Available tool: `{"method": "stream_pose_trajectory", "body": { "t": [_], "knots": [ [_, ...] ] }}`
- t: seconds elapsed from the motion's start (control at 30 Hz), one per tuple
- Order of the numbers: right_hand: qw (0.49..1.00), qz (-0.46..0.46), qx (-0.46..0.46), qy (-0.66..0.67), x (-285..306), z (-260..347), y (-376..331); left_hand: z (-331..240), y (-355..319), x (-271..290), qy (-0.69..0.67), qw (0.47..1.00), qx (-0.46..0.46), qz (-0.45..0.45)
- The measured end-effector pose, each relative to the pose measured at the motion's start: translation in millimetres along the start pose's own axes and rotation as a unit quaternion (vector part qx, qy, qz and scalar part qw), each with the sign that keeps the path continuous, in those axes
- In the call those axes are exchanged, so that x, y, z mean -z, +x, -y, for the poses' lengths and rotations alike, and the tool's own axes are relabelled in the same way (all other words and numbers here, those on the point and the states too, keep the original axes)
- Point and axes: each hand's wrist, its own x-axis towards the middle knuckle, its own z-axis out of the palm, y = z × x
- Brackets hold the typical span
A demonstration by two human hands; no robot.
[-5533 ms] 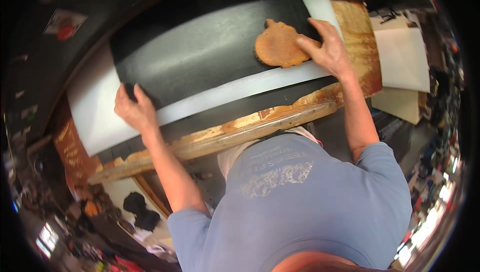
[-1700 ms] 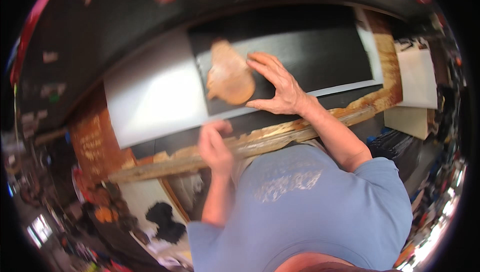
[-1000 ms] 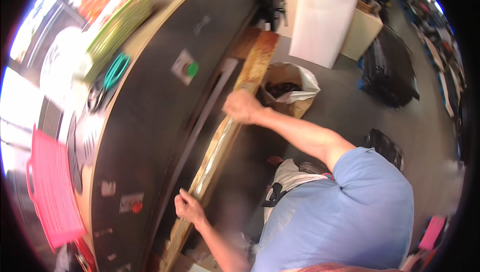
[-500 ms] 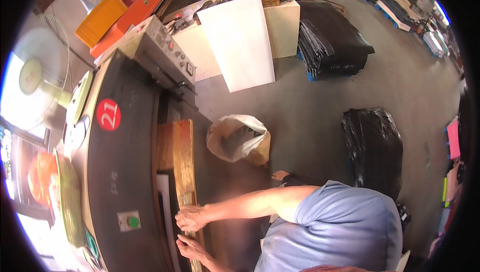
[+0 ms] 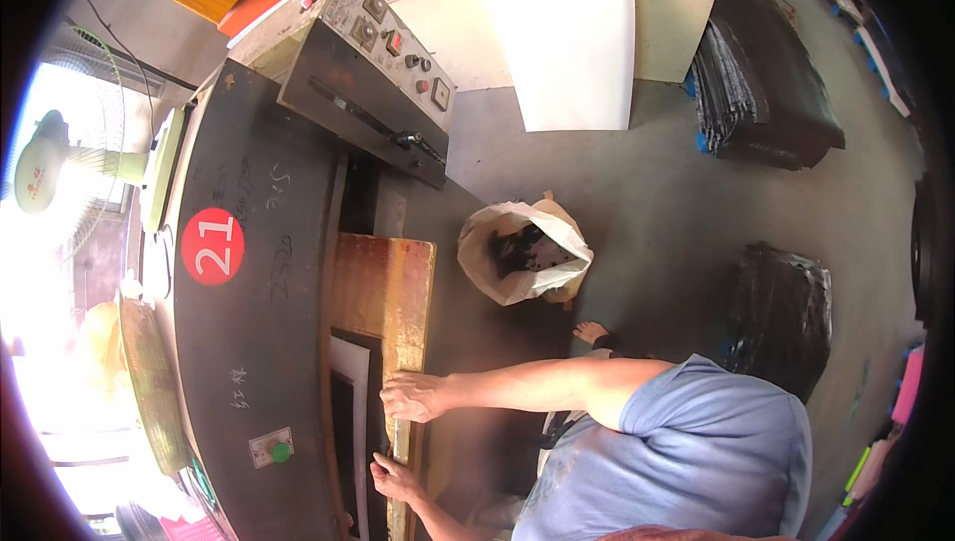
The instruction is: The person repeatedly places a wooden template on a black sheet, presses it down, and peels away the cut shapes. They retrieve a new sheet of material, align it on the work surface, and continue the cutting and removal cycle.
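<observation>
A wooden sliding board (image 5: pixel 406 292) with worn yellowish edges juts from the side of a dark machine (image 5: pixel 274 342). In its recess lies a black frame with a white sheet (image 5: pixel 360 367), partly under the machine's edge. My right hand (image 5: pixel 416 397), the upper one in the picture, is closed over the board's outer edge. Just below it, my left hand (image 5: pixel 398 479) has its fingers curled at the same edge, thumb side up. A thin pale strip shows along the edge between the two hands. The undersides of my fingers are hidden.
A control box (image 5: pixel 383 54) with knobs sits above the board. An open sack (image 5: pixel 525 253) with dark scraps stands on the floor nearby. Stacks of black sheets (image 5: pixel 771 74) lie to the right. A large white sheet (image 5: pixel 562 34) leans at the back; a fan (image 5: pixel 45 163) stands left.
The view has shifted, and machine, board and sack appear larger and further right. My right hand stays on the board's edge. My left hand's fingers, more stretched earlier, are now curled there.
</observation>
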Motion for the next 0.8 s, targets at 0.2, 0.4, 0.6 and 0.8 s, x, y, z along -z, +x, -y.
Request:
{"method": "stream_pose_trajectory", "body": {
  "t": [0.2, 0.4, 0.6, 0.8],
  "knots": [
    [0.999, -0.037, 0.035, 0.002, 1, -6, 0, 1, 0, 0, 0.023, 1.0, -0.001, 0.006],
    [0.999, -0.02, 0.021, -0.017, -7, -5, 5, 5, 2, -1, -0.013, 0.999, 0.036, 0.017],
    [0.999, -0.045, 0.016, -0.005, -11, -5, 7, 12, 4, -2, -0.012, 0.998, 0.055, 0.038],
    [0.999, -0.05, 0.011, -0.002, -10, -4, 8, 16, 7, -3, -0.01, 0.998, 0.049, 0.038]
  ]
}}
